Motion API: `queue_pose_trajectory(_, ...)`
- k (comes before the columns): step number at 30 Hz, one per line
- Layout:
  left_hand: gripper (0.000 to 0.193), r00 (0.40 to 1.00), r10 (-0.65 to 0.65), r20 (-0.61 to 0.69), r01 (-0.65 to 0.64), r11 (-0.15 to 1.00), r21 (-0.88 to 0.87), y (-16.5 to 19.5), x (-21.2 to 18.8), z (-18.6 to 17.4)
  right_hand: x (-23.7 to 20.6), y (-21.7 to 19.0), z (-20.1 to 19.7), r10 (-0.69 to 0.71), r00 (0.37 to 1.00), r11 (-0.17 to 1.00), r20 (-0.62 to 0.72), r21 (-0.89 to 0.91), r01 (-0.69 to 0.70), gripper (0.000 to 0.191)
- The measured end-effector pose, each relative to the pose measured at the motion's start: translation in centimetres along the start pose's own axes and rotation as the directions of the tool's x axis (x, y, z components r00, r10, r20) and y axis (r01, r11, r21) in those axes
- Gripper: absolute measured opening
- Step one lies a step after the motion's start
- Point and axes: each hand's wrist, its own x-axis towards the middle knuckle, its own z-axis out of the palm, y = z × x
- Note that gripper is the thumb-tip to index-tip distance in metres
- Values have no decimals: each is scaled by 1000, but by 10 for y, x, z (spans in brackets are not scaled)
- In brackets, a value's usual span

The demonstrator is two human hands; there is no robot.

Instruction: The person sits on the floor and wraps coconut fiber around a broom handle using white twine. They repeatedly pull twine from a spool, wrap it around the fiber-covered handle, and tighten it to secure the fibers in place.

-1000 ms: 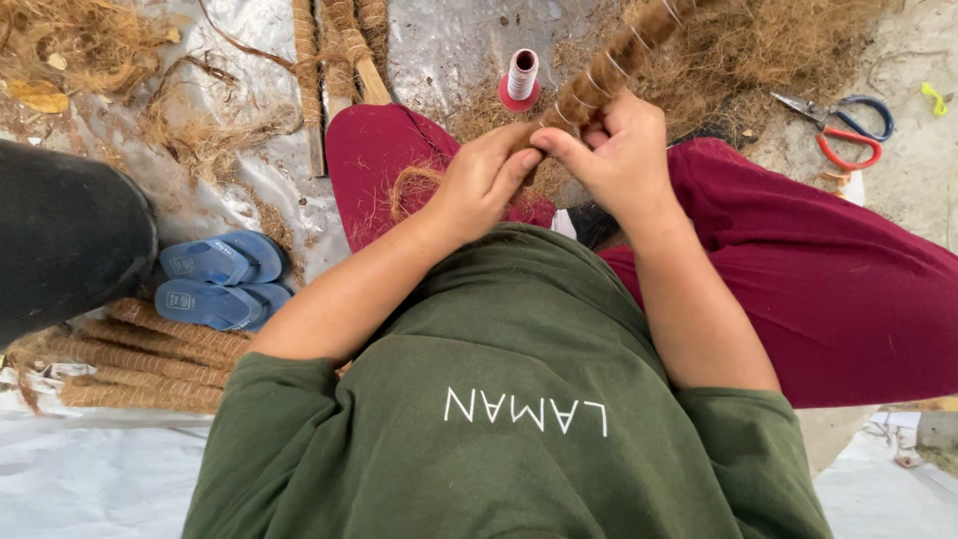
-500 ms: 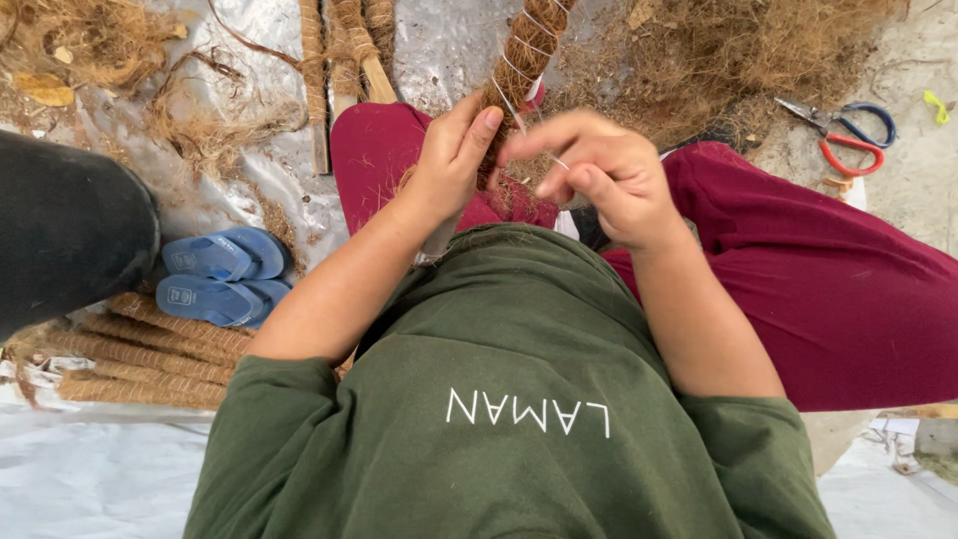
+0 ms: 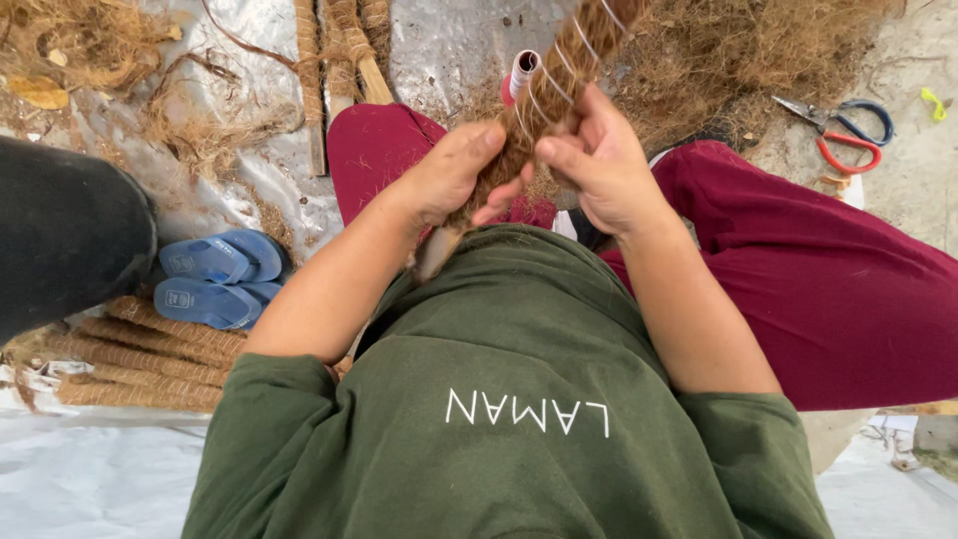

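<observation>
Head view: left hand [image 3: 449, 180] and right hand [image 3: 599, 165] both clamped around coir-wrapped stick [image 3: 534, 110], thread-bound, tilted over lap between maroon knees. Thread spool [image 3: 521, 75], white with red base, just behind stick. One pair of scissors [image 3: 843, 135], red and blue handles, right. Two blue sandals [image 3: 215, 274] left; finished coir sticks [image 3: 140, 349] stacked beside them.

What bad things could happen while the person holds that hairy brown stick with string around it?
1. The coir-wrapped stick is gripped by the left hand and right hand, and its rough fibre might scratch or prick the skin.
2. The thin white thread wound around it could slip loose, so the fibre might unravel.
3. The thread spool stands just behind the stick and could get knocked over.
</observation>
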Motion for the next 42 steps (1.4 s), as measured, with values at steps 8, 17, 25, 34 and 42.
queue_pose_trajectory(8, 60, 982, -102, 158, 92, 993, 75, -4, 15, -9, -1, 4, -21, -98, 988, 952, 118, -277, 127, 52)
queue_pose_trajectory(17, 36, 774, 632, -27, -68, 125, 990, -13, 12, 29, 9, 17, -27, -336, 941, 844, -44, -457, 280, 42)
queue_pose_trajectory(25, 35, 863, 395, -314, 16, 600, 800, 6, 11, 17, 10, 19, -25, 64, 995, 997, -78, 56, -60, 37)
queue_pose_trajectory(34, 43, 1000, -17, 20, 19, 996, -89, 8, -8, -7, 13, 23, -41, -71, 990, 922, 120, -370, 111, 34)
queue_pose_trajectory(42, 36, 894, -141, 426, 278, 919, -280, -16, 8, -19, 3, 17, -32, -49, 992, 831, 112, -547, 103, 29)
